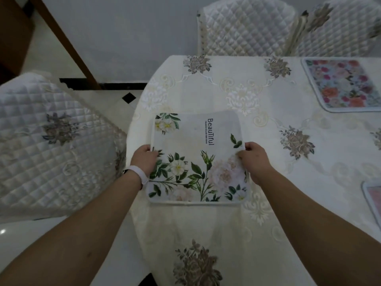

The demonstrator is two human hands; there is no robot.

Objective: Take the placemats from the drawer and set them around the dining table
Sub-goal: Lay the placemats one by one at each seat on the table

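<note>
A white placemat [193,141] printed with green leaves, pale flowers and the word "Beautiful" lies at the near left corner of the dining table [237,89]. My left hand [144,159] grips its left edge, thumb on top. Its right edge is pinched by my right hand [255,159]. A second placemat [342,85] with bright pink and orange flowers lies at the table's far right. The corner of a third placemat [373,199] shows at the right edge of view.
The table wears a cream embroidered cloth with grey-brown flower motifs. Quilted white chairs stand at the left [51,141], at the far side [245,27] and far right [340,27]. Pale tiled floor and a wooden frame [68,42] lie beyond the left corner.
</note>
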